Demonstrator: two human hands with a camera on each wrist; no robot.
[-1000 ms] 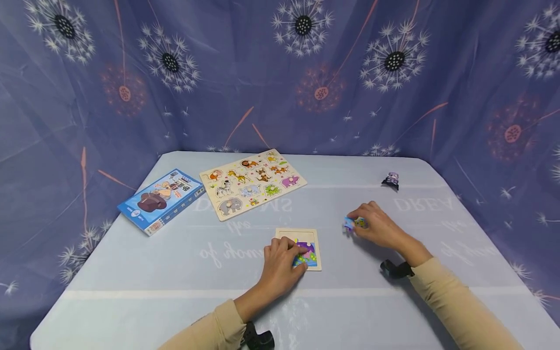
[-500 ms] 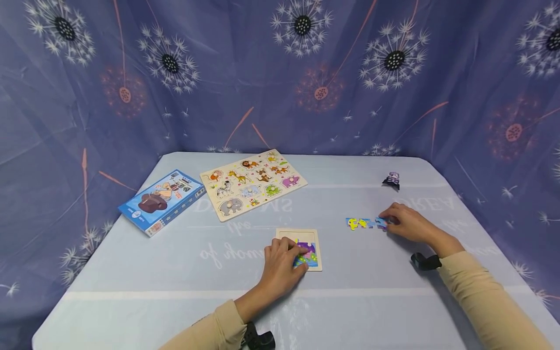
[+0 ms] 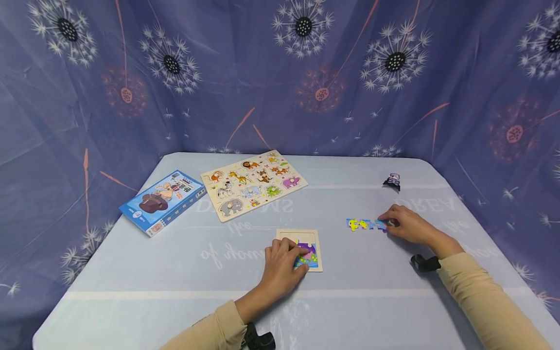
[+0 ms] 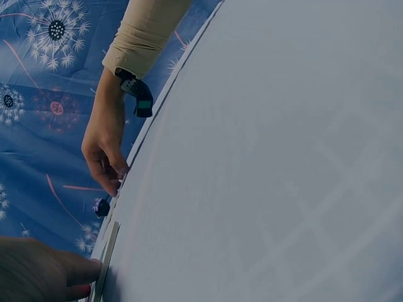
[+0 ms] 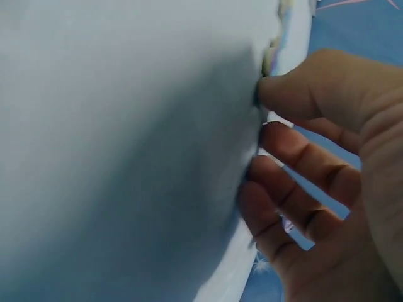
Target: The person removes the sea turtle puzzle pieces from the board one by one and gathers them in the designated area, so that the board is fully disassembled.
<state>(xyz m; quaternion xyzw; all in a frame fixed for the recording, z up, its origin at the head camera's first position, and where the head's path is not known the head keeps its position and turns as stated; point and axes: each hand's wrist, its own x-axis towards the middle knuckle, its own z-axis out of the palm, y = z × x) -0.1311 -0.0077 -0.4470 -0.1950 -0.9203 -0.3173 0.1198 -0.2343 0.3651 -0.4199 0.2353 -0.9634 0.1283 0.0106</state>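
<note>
My left hand (image 3: 282, 265) lies over the left side of a small wooden puzzle tray (image 3: 320, 250), thumb by its near edge and index finger over the pieces. Purple, pink and blue jigsaw pieces (image 3: 313, 260) fill the visible lower part of the tray; bare wood shows along its top. To the right, my right hand (image 3: 409, 224) pinches the blue jigsaw piece (image 3: 381, 224) at the right end of a short row of pieces (image 3: 358, 224) on the table. These carry yellow figures on blue. In the right wrist view, the fingertips (image 5: 272, 94) meet the tabletop.
A wooden animal peg puzzle (image 3: 253, 184) lies at the back, beside a blue box (image 3: 162, 201) on the left. A small dark and lilac object (image 3: 392, 181) sits at the back right. A patterned curtain (image 3: 245, 73) hangs behind the table.
My right hand has moved right from the row's left end to its right end, and the row now shows laid out on the table. My left hand has stayed on the tray.
</note>
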